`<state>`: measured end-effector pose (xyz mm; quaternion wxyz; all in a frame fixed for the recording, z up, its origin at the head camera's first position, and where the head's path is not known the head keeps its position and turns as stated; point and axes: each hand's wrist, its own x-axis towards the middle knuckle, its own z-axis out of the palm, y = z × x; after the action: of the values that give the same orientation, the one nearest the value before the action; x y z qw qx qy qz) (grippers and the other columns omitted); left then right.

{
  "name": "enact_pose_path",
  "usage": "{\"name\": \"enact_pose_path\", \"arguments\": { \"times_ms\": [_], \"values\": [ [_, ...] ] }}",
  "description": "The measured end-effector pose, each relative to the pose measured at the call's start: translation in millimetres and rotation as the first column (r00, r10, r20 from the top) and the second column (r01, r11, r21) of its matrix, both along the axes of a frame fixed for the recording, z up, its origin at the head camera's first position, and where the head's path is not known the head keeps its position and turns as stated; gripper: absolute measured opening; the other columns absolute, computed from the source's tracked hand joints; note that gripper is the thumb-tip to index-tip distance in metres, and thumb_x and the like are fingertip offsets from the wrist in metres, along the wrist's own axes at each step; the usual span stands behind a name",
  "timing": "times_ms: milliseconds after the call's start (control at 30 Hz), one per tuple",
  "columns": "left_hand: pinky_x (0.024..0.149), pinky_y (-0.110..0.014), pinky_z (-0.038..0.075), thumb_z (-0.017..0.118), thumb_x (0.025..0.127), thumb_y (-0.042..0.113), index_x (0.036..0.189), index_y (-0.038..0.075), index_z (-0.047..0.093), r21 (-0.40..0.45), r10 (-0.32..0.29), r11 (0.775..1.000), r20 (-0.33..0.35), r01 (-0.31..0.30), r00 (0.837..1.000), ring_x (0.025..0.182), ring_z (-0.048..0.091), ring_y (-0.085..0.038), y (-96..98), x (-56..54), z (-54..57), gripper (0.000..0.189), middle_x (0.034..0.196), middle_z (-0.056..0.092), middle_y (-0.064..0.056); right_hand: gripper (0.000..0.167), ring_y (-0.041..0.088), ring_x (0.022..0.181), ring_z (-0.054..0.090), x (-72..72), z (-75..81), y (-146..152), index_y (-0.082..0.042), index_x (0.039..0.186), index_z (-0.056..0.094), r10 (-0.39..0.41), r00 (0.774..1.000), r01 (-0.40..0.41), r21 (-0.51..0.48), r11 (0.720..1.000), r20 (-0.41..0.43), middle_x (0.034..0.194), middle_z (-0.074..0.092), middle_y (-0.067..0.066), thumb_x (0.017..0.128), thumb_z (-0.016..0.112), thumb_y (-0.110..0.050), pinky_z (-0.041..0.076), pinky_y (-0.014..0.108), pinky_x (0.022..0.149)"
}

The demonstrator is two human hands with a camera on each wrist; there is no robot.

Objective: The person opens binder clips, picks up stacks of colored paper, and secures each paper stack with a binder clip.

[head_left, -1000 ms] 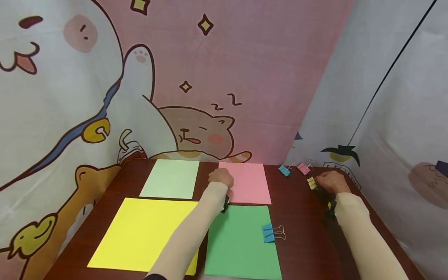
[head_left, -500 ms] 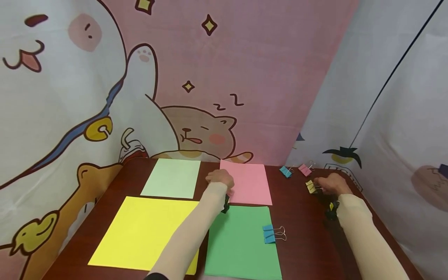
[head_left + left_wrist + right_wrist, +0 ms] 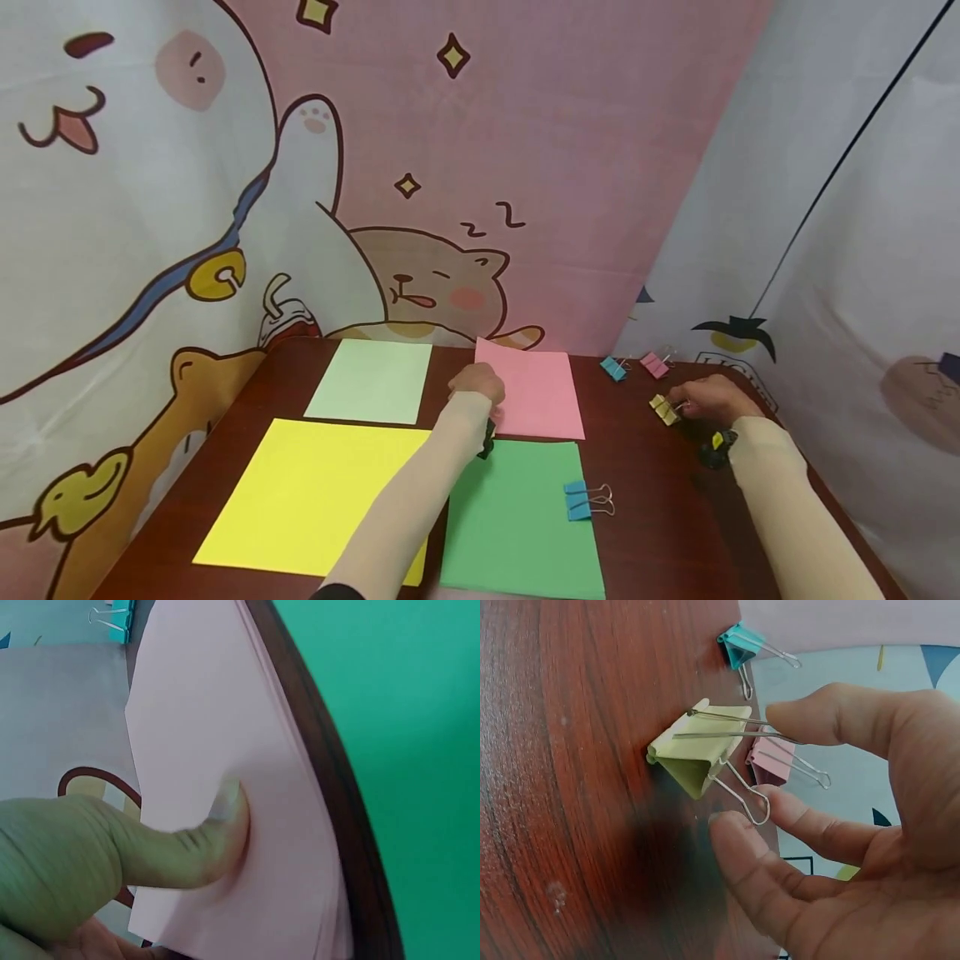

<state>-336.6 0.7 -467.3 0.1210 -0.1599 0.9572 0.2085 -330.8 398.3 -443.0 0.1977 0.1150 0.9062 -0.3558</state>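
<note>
Head view. Yellow clip: one, held in the right hand, near the tabletop's right edge, toward the far right corner. Body lay slantwise, its long axis running roughly toward the near right corner; levers trailed toward the right edge. Pink paper: by the far edge, long axis apparently far to near, far left corner raised; left hand at its left side. Also listed: blue clip and pink clip, between the yellow clip and the far edge; green paper, toward the near edge.

Left wrist view. Pink paper: several sheets, layered margins showing. Thumb bent on the upper face, other fingers partly visible below; the hand was clamped on the sheets. Judged light, limp, easily creased; best pinched flat, close to a margin.

Right wrist view. Yellow clip: thumb on the upper lever, fingertips at the lower one, so clamped by the wires. Lip pointed away from the palm. Judged light, stiff, springy, sturdy; smooth wire liable to slip. Best hold: the looped lever ends. Contact with the tabletop: could not be told.
</note>
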Motion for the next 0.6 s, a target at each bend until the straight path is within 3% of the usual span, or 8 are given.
{"name": "enact_pose_path", "arguments": {
  "times_ms": [167,300,367,500,600],
  "values": [
    [0.068,-0.041,0.053,0.077,0.089,0.017,0.110,-0.001,0.067,0.010,0.048,0.999,-0.016,-0.048,0.999,0.089,0.050,-0.036,4.8,-1.2,-2.1,0.030,0.097,0.053,-0.023,0.078,0.027,0.100,0.067,2.9,-1.7,-3.3,0.015,0.139,0.048,-0.025,0.999,0.024,-0.014,1.000,-0.027,0.124,0.062,0.026,0.093,0.068,-0.044,0.058,0.046,0.092],
    [0.074,-0.045,0.057,0.076,0.089,0.019,0.120,-0.003,0.060,0.021,0.051,0.999,-0.044,-0.050,0.998,0.086,0.059,-0.034,7.0,1.4,-1.5,0.042,0.097,0.061,-0.021,0.085,0.030,0.106,0.070,6.0,-3.7,-3.2,0.018,0.142,0.042,-0.018,0.999,0.017,-0.020,1.000,-0.041,0.135,0.057,0.032,0.093,0.067,-0.047,0.054,0.052,0.101],
    [0.075,-0.045,0.058,0.075,0.089,0.019,0.132,-0.005,0.052,0.069,0.041,0.997,-0.064,-0.037,0.997,0.080,0.062,-0.031,6.2,4.3,-0.9,0.054,0.095,0.065,-0.019,0.087,0.032,0.108,0.070,7.6,-3.2,-3.5,0.019,0.143,0.040,-0.016,0.999,0.015,-0.026,1.000,-0.049,0.138,0.055,0.034,0.094,0.067,-0.048,0.051,0.057,0.105],
    [0.064,-0.038,0.059,0.071,0.092,0.012,0.143,-0.008,0.037,0.219,0.042,0.975,-0.095,-0.020,0.995,0.064,0.068,-0.026,0.7,10.0,-2.8,0.064,0.090,0.068,-0.020,0.094,0.029,0.104,0.072,9.8,-1.6,-7.6,0.018,0.145,0.037,-0.040,0.998,0.038,-0.036,0.999,-0.056,0.135,0.060,0.031,0.092,0.069,-0.053,0.051,0.056,0.104],
    [0.048,-0.029,0.054,0.072,0.091,0.008,0.133,-0.010,0.050,0.285,0.042,0.958,-0.110,-0.009,0.993,0.057,0.071,-0.023,-5.9,12.5,-5.0,0.051,0.089,0.070,-0.020,0.094,0.023,0.099,0.072,10.9,-2.4,-14.2,0.017,0.145,0.040,-0.052,0.995,0.048,-0.053,0.997,-0.090,0.131,0.064,0.028,0.092,0.070,-0.055,0.057,0.046,0.098]
  ]
}}
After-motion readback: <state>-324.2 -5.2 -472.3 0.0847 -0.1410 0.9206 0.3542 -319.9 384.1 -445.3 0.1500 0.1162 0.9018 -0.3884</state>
